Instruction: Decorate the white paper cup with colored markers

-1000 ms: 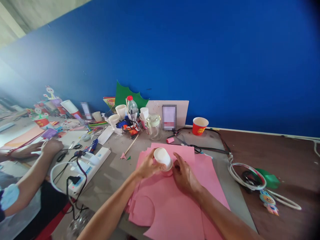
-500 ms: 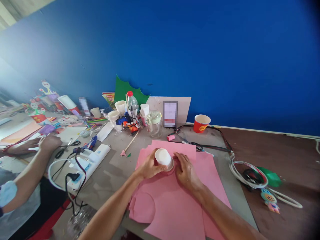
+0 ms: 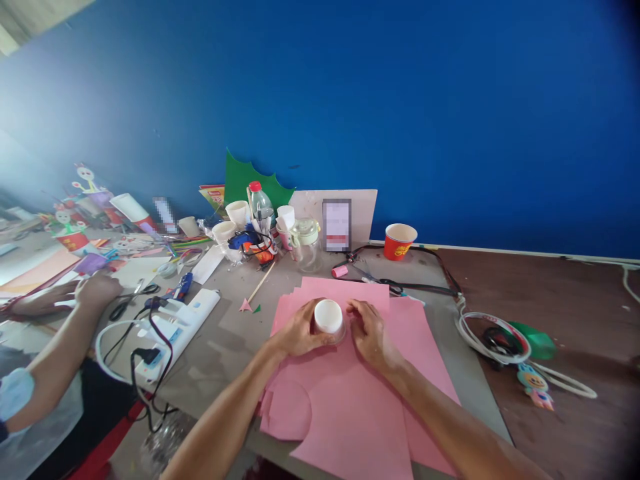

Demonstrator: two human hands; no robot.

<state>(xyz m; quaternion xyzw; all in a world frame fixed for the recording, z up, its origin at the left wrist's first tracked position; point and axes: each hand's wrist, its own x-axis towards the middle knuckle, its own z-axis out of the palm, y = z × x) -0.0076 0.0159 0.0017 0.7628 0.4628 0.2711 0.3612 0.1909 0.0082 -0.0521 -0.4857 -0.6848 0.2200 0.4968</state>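
A small white cup (image 3: 329, 316) stands on pink paper (image 3: 350, 393), apparently upside down, its wider rim at the bottom. My left hand (image 3: 300, 330) is wrapped round the cup's left side, thumb across the front. Close to the cup's right side is my right hand (image 3: 369, 330), its fingers bent, slightly apart and holding nothing. The sheets of pink paper overlap under both hands, and a round-edged pink piece (image 3: 287, 410) lies at the lower left.
To the left are a white power strip (image 3: 187, 333) with cables and another person's hands (image 3: 95, 293). Behind stand a clear jug (image 3: 306, 247), a red-capped bottle (image 3: 260, 203) and a red paper cup (image 3: 400, 241). Coiled cable (image 3: 493, 340) lies at right.
The white cup has gone from tilted to more level on the pink paper. My right hand's fingers have bent a little more. The view has shifted slightly.
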